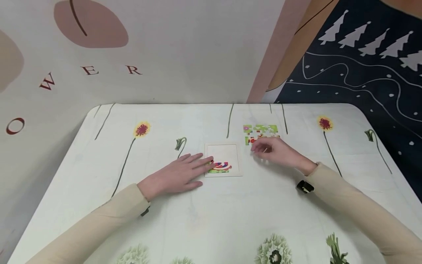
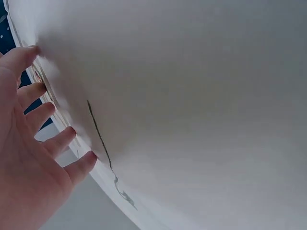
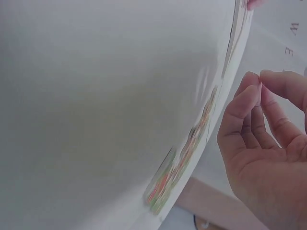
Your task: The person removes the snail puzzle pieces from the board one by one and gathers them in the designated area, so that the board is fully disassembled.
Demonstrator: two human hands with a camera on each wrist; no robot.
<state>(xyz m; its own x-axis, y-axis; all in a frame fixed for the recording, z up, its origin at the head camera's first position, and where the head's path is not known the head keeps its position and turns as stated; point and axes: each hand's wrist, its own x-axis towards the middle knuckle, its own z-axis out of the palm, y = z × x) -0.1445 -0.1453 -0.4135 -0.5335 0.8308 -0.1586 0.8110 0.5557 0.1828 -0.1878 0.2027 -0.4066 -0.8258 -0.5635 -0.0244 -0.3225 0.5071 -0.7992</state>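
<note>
A thin square puzzle tray (image 1: 227, 152) lies on the table, with a few joined pieces (image 1: 222, 168) in red, blue and green along its lower left. My left hand (image 1: 182, 174) lies with spread fingers over the tray's left side, fingertips overlapping those pieces; its straight fingers (image 2: 60, 141) show in the left wrist view. To the right of the tray, my right hand (image 1: 275, 151) has curled fingers, thumb and forefinger tips together, and nothing shows between them in the right wrist view (image 3: 266, 143). Loose puzzle pieces (image 1: 265, 129) lie just beyond it, partly covered by the hand.
A white cloth (image 1: 204, 220) printed with flowers and stems covers the table. Behind it hangs a pale backdrop (image 1: 197, 55) with letters, and a dark one (image 1: 356, 80) with white trees stands at the right. Each wrist wears a small dark device (image 1: 305, 186).
</note>
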